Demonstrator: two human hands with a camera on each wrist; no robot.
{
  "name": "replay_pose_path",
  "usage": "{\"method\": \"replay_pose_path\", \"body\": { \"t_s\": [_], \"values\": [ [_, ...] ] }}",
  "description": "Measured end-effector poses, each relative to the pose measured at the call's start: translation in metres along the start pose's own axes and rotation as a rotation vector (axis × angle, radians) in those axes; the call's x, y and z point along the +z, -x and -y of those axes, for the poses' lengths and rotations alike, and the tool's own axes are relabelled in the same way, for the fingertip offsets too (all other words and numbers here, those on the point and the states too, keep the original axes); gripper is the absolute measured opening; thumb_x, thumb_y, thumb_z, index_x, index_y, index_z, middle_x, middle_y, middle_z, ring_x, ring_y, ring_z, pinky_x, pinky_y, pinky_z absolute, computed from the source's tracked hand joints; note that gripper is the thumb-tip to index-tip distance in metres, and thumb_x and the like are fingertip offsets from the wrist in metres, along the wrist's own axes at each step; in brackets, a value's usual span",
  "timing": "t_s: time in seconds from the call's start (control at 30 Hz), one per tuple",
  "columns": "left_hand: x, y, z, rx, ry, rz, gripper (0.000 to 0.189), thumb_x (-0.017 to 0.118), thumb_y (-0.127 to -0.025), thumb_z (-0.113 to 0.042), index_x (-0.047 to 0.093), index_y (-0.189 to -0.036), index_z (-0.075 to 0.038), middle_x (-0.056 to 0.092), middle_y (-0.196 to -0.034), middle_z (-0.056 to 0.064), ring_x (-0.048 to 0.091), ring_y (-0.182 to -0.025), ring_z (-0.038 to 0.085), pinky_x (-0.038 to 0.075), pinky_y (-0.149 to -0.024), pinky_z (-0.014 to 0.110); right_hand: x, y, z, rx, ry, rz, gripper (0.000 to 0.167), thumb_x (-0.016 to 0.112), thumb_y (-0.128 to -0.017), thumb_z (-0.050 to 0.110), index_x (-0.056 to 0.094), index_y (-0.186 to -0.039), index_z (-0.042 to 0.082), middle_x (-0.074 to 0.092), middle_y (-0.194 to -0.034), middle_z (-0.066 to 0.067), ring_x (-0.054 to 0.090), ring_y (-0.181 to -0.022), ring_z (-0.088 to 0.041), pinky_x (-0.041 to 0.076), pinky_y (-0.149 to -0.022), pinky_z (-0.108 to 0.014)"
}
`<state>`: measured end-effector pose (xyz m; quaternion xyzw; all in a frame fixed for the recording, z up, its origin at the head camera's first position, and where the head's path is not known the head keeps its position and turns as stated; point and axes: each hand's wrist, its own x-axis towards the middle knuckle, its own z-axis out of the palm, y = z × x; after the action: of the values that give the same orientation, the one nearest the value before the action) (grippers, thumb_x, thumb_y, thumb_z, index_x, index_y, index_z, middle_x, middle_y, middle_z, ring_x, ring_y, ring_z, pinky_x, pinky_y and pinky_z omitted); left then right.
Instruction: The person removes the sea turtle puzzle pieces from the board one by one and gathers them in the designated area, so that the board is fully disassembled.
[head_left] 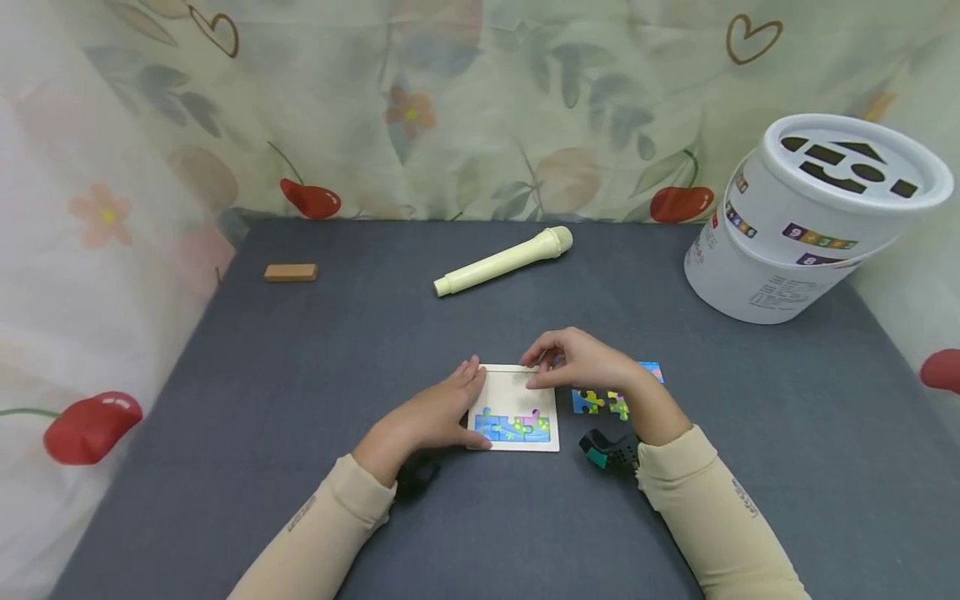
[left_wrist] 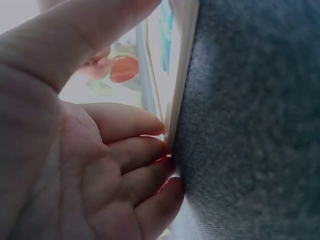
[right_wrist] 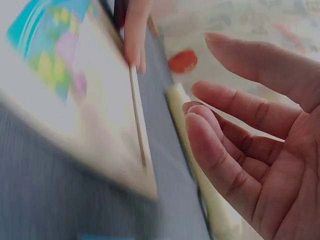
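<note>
A shallow wooden puzzle tray (head_left: 504, 390) lies flat, with joined blue, green and pink jigsaw pieces (head_left: 512, 428) along its near side. My left hand (head_left: 438, 414) rests against the tray's left edge, thumb at the near corner and fingers by the far one. In the left wrist view those fingertips (left_wrist: 172, 170) touch the rim. Over the tray's far right corner hovers my right hand (head_left: 581, 358), fingers loosely bent. The right wrist view shows nothing between its thumb and fingers. Loose jigsaw pieces (head_left: 588, 401) lie right of the tray, partly hidden by the right forearm.
Behind the tray lies a pale yellow toy microphone (head_left: 502, 263). A small wooden block (head_left: 291, 272) is at the far left. At the back right stands a white lidded bucket (head_left: 772, 262) with shaped holes. Patterned cloth (head_left: 480, 100) hangs along the dark table's far edge.
</note>
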<state>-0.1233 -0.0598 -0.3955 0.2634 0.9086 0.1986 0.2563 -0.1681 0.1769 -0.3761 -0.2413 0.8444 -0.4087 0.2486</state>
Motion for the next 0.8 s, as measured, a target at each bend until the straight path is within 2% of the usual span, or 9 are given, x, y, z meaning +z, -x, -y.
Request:
{"method": "replay_pose_path", "body": {
  "t_s": [0.2,0.5,0.67,0.8],
  "values": [
    [0.0,0.001,0.001,0.015,0.024,-0.005,0.098,0.073,-0.078,-0.041,0.017,-0.148,-0.002,0.005,-0.157,0.012,0.004,-0.146,0.023,0.019,-0.116,0.04,0.013,-0.014,0.018,-0.059,0.025,0.064,0.034,0.072,-0.081,0.018,0.066,-0.109,0.0,0.065,-0.104,-0.014,0.059,-0.082,-0.012,0.051,-0.076,-0.027],
    [0.0,0.003,0.003,0.036,0.05,-0.021,0.094,0.074,-0.078,-0.039,0.022,-0.148,-0.005,0.005,-0.157,0.014,0.004,-0.146,0.025,0.02,-0.116,0.042,0.027,-0.028,0.03,-0.132,0.093,0.17,0.019,0.071,-0.081,0.012,0.069,-0.095,0.0,0.068,-0.083,-0.004,0.058,-0.072,-0.006,0.05,-0.068,-0.021],
    [0.0,0.003,0.004,0.044,0.077,-0.023,0.096,0.074,-0.078,-0.038,0.019,-0.148,-0.004,0.005,-0.157,0.016,0.003,-0.146,0.026,0.02,-0.116,0.043,0.036,-0.032,0.03,-0.096,0.06,0.218,0.014,0.07,-0.08,0.006,0.068,-0.092,-0.002,0.064,-0.075,-0.002,0.053,-0.063,-0.004,0.047,-0.06,-0.019],
    [-0.001,0.004,0.004,0.059,0.07,-0.016,0.097,0.075,-0.078,-0.037,0.017,-0.148,-0.001,0.005,-0.156,0.017,0.003,-0.146,0.027,0.018,-0.116,0.042,0.041,-0.032,0.027,-0.024,0.048,0.233,0.012,0.069,-0.081,0.005,0.067,-0.091,-0.002,0.06,-0.07,0.0,0.051,-0.055,-0.006,0.045,-0.052,-0.019]
  ]
}}
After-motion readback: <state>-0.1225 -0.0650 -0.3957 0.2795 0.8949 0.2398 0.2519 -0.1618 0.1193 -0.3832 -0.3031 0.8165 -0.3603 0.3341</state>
